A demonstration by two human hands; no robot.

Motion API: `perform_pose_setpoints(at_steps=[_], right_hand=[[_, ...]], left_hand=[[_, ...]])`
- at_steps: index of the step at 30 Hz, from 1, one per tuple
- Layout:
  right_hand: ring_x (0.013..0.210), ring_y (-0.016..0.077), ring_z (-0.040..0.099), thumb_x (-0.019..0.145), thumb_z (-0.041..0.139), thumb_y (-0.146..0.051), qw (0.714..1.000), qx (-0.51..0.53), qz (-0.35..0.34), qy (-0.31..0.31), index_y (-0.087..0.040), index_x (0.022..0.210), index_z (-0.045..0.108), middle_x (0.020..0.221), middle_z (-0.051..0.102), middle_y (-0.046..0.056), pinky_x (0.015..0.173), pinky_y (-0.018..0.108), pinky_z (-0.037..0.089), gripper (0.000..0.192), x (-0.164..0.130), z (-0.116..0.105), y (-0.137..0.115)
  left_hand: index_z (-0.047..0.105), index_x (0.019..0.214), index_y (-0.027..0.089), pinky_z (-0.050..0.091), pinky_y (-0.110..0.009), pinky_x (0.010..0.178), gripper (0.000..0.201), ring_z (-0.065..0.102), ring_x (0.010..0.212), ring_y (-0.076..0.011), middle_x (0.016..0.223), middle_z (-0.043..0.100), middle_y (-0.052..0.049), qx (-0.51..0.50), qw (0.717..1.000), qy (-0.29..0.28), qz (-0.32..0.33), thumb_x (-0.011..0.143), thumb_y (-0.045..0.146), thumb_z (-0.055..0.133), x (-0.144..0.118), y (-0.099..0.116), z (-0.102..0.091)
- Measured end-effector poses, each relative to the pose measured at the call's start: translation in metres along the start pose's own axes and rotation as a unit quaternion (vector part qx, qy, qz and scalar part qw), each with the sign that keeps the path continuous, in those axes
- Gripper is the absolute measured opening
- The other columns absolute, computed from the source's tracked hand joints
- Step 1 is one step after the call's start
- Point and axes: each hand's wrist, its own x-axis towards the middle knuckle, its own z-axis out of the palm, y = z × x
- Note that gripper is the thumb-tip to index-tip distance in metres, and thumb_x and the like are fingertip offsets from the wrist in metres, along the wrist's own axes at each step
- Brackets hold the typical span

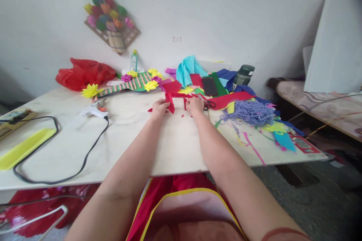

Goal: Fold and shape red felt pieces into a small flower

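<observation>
My left hand [160,106] is closed, fingers pinching a cut piece of red paper [171,104] whose pointed ends stick out on both sides. A short way to the right, my right hand [195,104] is closed on a red paper strip [185,103], just above the white table [178,147]. Small red scraps [182,115] lie between the hands. Black-handled scissors [209,104] rest beside my right hand, their blades partly hidden by it. Behind the hands are more red paper [232,99] and a dark phone [209,86].
A white glue gun [96,111] with a black cord [85,162] lies on the left. Farther back stands a green paper-flower craft [135,83]. Purple yarn [250,112], colored paper [188,70] and a dark cup [243,75] crowd the right side.
</observation>
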Motion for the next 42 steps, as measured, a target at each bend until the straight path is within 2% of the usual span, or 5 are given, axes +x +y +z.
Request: perform_pose_setpoints(at_steps=[8, 11, 17, 23, 42], right_hand=[[0.091, 0.0215, 0.06, 0.081, 0.048, -0.026, 0.993, 0.104, -0.047, 0.024, -0.019, 0.09, 0.07, 0.099, 0.069, 0.008, 0.084, 0.034, 0.04, 0.025, 0.0, -0.001, 0.004], [0.086, 0.0194, 0.06, 0.078, 0.052, -0.026, 0.978, 0.203, -0.045, 0.013, -0.017, 0.089, 0.07, 0.094, 0.07, 0.007, 0.078, 0.03, 0.043, 0.022, 0.003, 0.002, 0.004], [0.069, 0.0146, 0.057, 0.07, 0.055, -0.026, 0.91, 0.409, -0.063, 0.002, -0.016, 0.066, 0.062, 0.067, 0.064, 0.002, 0.071, 0.027, 0.044, 0.013, 0.008, 0.004, 0.002], [0.058, 0.0114, 0.051, 0.064, 0.057, -0.028, 0.84, 0.534, -0.059, -0.071, -0.016, 0.063, 0.058, 0.058, 0.056, -0.002, 0.061, 0.025, 0.043, 0.012, 0.003, -0.008, -0.002], [0.051, 0.0104, 0.048, 0.066, 0.061, -0.04, 0.815, 0.552, -0.096, -0.15, -0.016, 0.056, 0.057, 0.052, 0.05, -0.003, 0.053, 0.024, 0.04, 0.026, -0.006, -0.018, -0.01]], left_hand=[[0.063, 0.079, 0.011, 0.036, -0.016, 0.043, 0.015, 0.063, 0.06, -0.0121, 0.067, 0.068, -0.006, -0.096, 0.993, -0.066, -0.026, 0.064, 0.012, 0.065, 0.003, 0.0, -0.001], [0.058, 0.068, 0.011, 0.037, -0.015, 0.042, 0.007, 0.064, 0.061, -0.0121, 0.065, 0.066, -0.006, -0.156, 0.985, -0.05, -0.062, 0.067, 0.006, 0.063, 0.004, 0.003, -0.001], [0.06, 0.07, 0.01, 0.039, -0.013, 0.04, 0.009, 0.063, 0.059, -0.0095, 0.067, 0.066, -0.006, -0.198, 0.975, -0.037, -0.095, 0.077, 0.007, 0.055, 0.004, 0.01, -0.001], [0.062, 0.077, 0.01, 0.042, -0.013, 0.04, 0.009, 0.063, 0.06, -0.0096, 0.068, 0.066, -0.006, -0.226, 0.965, -0.048, -0.122, 0.078, 0.008, 0.054, 0.002, 0.009, -0.001], [0.061, 0.073, 0.011, 0.049, -0.014, 0.05, 0.01, 0.058, 0.052, -0.0056, 0.064, 0.063, -0.001, -0.248, 0.96, -0.034, -0.127, 0.078, 0.007, 0.054, 0.003, 0.006, 0.001]])
